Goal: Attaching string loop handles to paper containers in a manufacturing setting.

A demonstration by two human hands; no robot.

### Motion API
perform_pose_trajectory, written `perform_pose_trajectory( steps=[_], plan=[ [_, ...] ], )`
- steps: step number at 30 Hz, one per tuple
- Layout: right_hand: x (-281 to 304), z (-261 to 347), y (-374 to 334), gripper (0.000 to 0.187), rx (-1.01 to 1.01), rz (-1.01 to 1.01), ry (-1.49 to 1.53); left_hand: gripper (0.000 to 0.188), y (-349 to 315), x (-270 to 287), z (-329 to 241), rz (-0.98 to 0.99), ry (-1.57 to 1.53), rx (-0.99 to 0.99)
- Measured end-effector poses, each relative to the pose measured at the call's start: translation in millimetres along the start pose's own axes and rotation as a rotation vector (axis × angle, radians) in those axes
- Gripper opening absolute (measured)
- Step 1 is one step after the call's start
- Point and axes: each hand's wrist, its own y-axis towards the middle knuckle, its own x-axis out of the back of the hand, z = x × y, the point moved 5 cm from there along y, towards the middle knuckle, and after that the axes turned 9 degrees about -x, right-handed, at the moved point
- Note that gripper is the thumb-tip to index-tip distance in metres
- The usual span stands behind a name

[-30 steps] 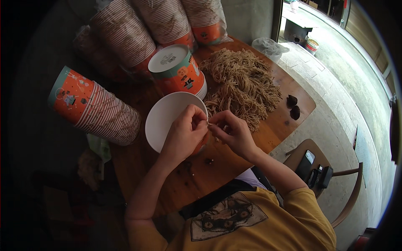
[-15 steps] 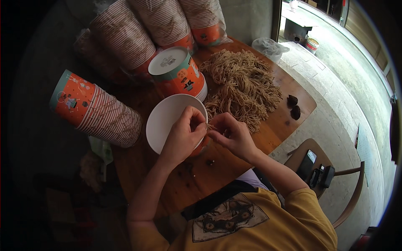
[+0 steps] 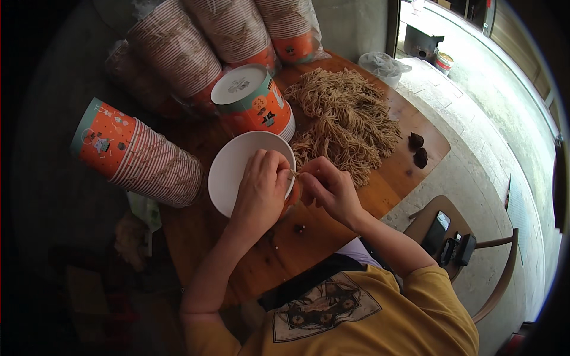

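A paper bucket (image 3: pixel 227 169) with a white inside stands tilted before me on the wooden table, its opening facing me. Over its right rim, my left hand (image 3: pixel 259 187) and my right hand (image 3: pixel 333 193) meet with their fingertips closed. Both pinch a short piece of thin tan string (image 3: pixel 294 173) at the rim. The fingers partly cover it, so I cannot tell whether it is knotted. Just beyond my right hand lies a big tangled heap of tan strings (image 3: pixel 350 121). An upside-down orange and green bucket stack (image 3: pixel 261 110) stands behind the white opening.
A nested bucket stack (image 3: pixel 139 154) leans at the left; more bagged stacks (image 3: pixel 172 47) fill the back. Two dark lumps (image 3: pixel 419 149) lie at the table's (image 3: pixel 436 145) right end. A chair (image 3: pixel 439 207) holds a phone (image 3: pixel 437 227) and small black items.
My left hand has turned over, its back now more toward me and its fingers tucked further over the rim. The right fingertips have closed in on the string. The bucket has barely shifted.
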Motion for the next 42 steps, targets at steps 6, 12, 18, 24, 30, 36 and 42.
perform_pose_trajectory(
  steps=[6, 12, 18, 24, 30, 36, 42],
  plan=[
    [0.1, -1.9, 0.5, 0.013, 0.005, -0.009, 0.013, 0.009, 0.3, -0.1, -6.6, -0.008, 0.089, -0.07],
    [-0.8, -0.8, 0.5, 0.012, 0.019, 0.001, 0.015, 0.01, 0.1, 0.7, -11.2, -0.03, 0.146, -0.088],
    [0.0, -2.4, 0.0, 0.012, 0.018, -0.012, 0.028, 0.013, 2.7, -0.1, -12.9, 0.002, 0.103, -0.109],
    [-0.3, -0.2, -0.8, 0.012, 0.028, -0.013, 0.042, 0.017, 3.2, 0.1, -17.1, -0.007, 0.189, -0.187],
    [0.9, -2.5, -0.5, 0.013, 0.009, -0.027, 0.051, 0.017, 3.7, 1.4, -17.4, -0.02, 0.166, -0.166],
    [1.2, -5.3, 0.1, 0.013, 0.002, -0.034, 0.078, 0.01, 4.3, -2.0, -21.2, 0.033, 0.242, -0.208],
    [1.2, -4.6, -0.3, 0.013, 0.009, -0.023, 0.098, 0.01, 5.2, -2.1, -13.6, -0.002, 0.024, -0.15]
  ],
)
